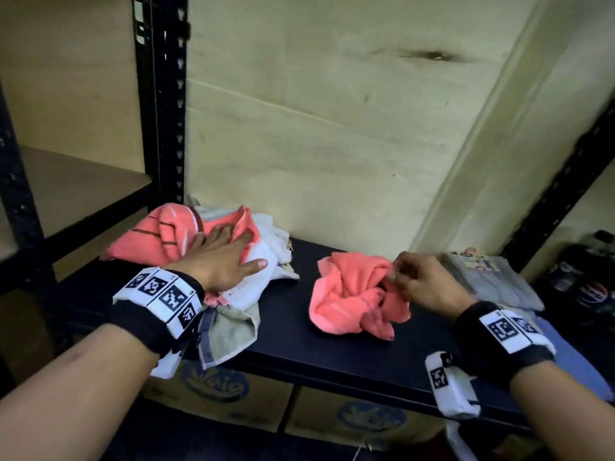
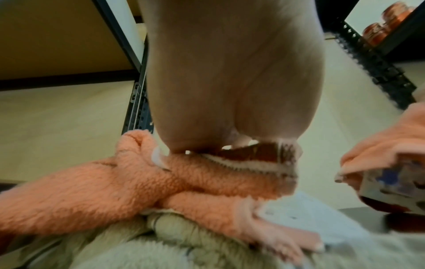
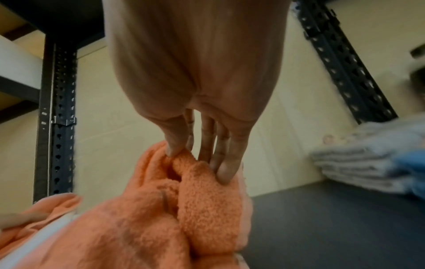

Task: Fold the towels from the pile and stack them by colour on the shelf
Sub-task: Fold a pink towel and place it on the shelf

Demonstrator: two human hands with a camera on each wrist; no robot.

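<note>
A crumpled pile of towels [image 1: 186,241], coral, white and grey, lies at the left of the dark shelf board [image 1: 293,331]. My left hand [image 1: 223,257] rests flat on top of it, fingers straight, palm on the coral cloth [image 2: 110,183]. A single crumpled coral towel [image 1: 349,297] sits alone mid-shelf. My right hand [image 1: 412,281] pinches its right edge between thumb and fingers [image 3: 174,147], the towel [image 3: 161,214] bunched below them. A stack of folded grey towels [image 1: 489,281] lies at the right, with blue cloth [image 3: 411,163] beside it.
Black perforated uprights [image 1: 166,94] frame the bay, and a cream wall [image 1: 316,128] closes the back. A higher beige shelf [image 1: 66,194] stands at the left. Cardboard boxes [image 1: 226,390] sit under the board. Dark items [image 1: 582,277] crowd the far right.
</note>
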